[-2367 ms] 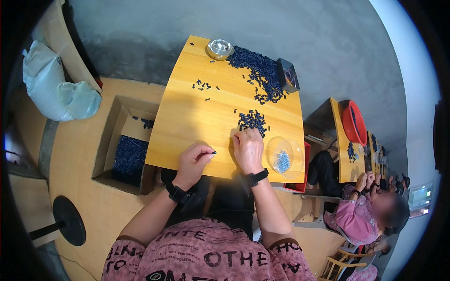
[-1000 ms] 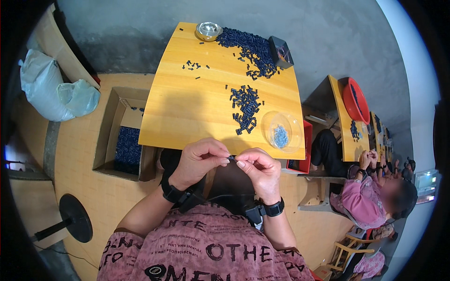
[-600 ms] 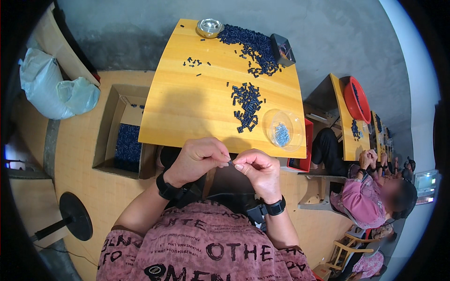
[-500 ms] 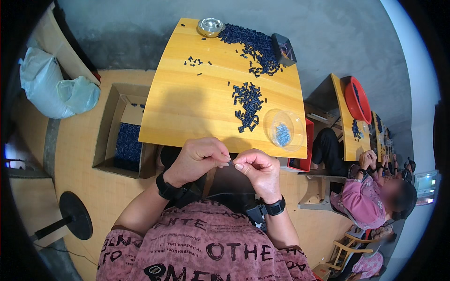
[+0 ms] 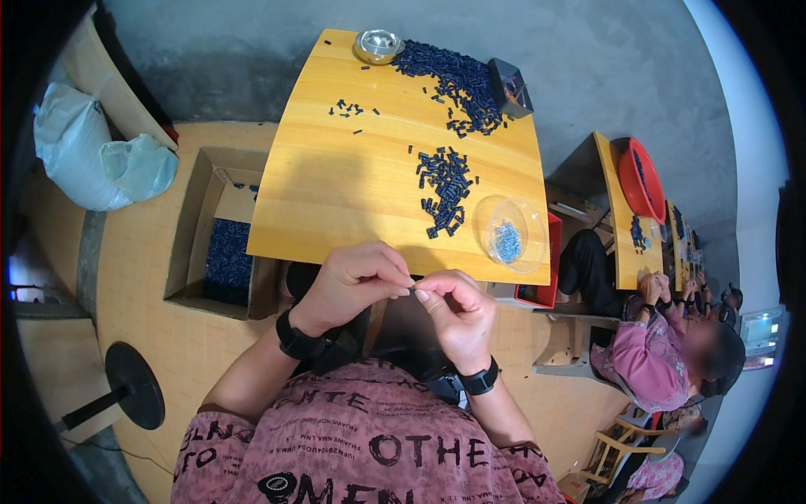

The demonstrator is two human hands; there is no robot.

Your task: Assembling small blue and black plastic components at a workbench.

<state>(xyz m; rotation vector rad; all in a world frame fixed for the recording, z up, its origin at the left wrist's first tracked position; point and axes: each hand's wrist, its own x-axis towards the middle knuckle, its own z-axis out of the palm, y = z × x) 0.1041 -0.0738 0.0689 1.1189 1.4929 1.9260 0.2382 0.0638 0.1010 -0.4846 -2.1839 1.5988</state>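
In front of the table's near edge, my left hand (image 5: 357, 281) and my right hand (image 5: 462, 319) meet fingertip to fingertip. Both are closed in a pinch around a small dark piece (image 5: 412, 291), mostly covered by the fingers. Beyond them on the wooden table (image 5: 336, 202) lies a loose pile of short dark cylindrical pieces (image 5: 447, 189). To the right of that pile, a clear round dish (image 5: 527, 227) holds many small silvery pieces (image 5: 507, 242). A few dark pieces (image 5: 346, 109) lie scattered farther left.
A larger heap of dark pieces (image 5: 453, 80) covers the table's far side, between a round metal-topped container (image 5: 378, 47) and a black box (image 5: 510, 88). An open carton (image 5: 189, 227) stands left on the floor. Right, a co-worker (image 5: 646, 361) sits at another table.
My right hand has shifted slightly left and turned a little, bringing its fingertips closer against those of my left hand. The things on the table have stayed put.
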